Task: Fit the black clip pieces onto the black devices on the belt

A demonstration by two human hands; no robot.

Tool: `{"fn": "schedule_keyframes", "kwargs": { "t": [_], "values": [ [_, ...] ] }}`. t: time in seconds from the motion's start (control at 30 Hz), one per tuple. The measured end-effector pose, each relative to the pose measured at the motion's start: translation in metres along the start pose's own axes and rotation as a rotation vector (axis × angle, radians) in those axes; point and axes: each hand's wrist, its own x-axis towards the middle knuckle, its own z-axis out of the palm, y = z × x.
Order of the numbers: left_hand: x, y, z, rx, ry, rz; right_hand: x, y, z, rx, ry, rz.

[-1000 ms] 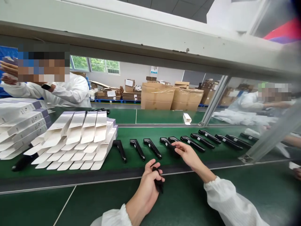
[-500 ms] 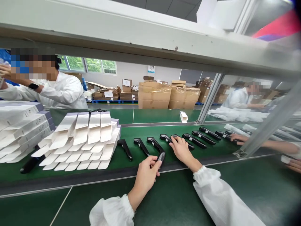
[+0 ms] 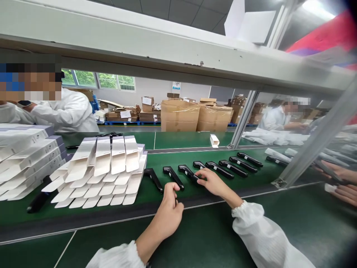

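Black angled handheld devices with small white labels lie in a row on the green belt [image 3: 164, 158]. My right hand [image 3: 213, 183] has its thumb and fingers closed at the near end of one black angled device [image 3: 184, 170]. My left hand [image 3: 169, 212] is closed just in front of the row, fingers curled. Near its fingertips lies another black angled device [image 3: 172, 175]. A sliver of something dark shows between the fingers, but what it is stays hidden. Leftmost in the row, a black angled device [image 3: 153, 178] lies beside stacked white boxes.
Open-ended white boxes [image 3: 103, 156] are stacked at left, with another stack [image 3: 25, 156] beyond. A shelf beam [image 3: 167, 56] crosses overhead; a slanted metal post [image 3: 304, 149] stands at right. A co-worker's hands [image 3: 341, 178] are at far right. Another person [image 3: 67, 108] works across the belt.
My right hand has moved left along the row to a different device. My left hand has lowered and turned; the black end seen in it earlier no longer shows. The view has shifted slightly.
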Motion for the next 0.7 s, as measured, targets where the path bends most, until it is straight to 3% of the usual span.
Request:
{"fn": "schedule_keyframes", "kwargs": {
  "t": [0.1,0.23,0.3,0.4,0.47,0.53,0.6,0.7],
  "values": [
    [-0.008,-0.013,0.001,-0.246,-0.007,-0.035,0.011,0.013,0.019,-0.209,0.036,0.082],
    [-0.008,-0.024,0.009,-0.556,-0.032,-0.045,0.023,0.009,0.035,-0.405,0.089,0.156],
    [-0.008,-0.025,0.008,-0.523,-0.039,-0.07,0.024,0.002,0.033,-0.427,0.111,0.177],
    [-0.01,-0.02,0.0,-0.2,-0.045,-0.028,0.012,-0.019,0.019,-0.382,0.193,0.084],
    [-0.014,-0.014,-0.003,-0.024,-0.071,0.024,-0.005,-0.043,0.007,-0.182,0.09,-0.18],
    [-0.02,-0.009,-0.003,0.022,-0.103,0.063,-0.023,-0.072,-0.002,0.083,-0.179,-0.43],
    [-0.033,-0.007,-0.005,0.039,-0.11,0.06,-0.037,-0.097,-0.005,0.234,-0.378,-0.503],
    [-0.07,-0.023,-0.031,0.224,-0.108,0.011,-0.041,-0.109,0.0,0.256,-0.488,-0.487]
  ]
}}
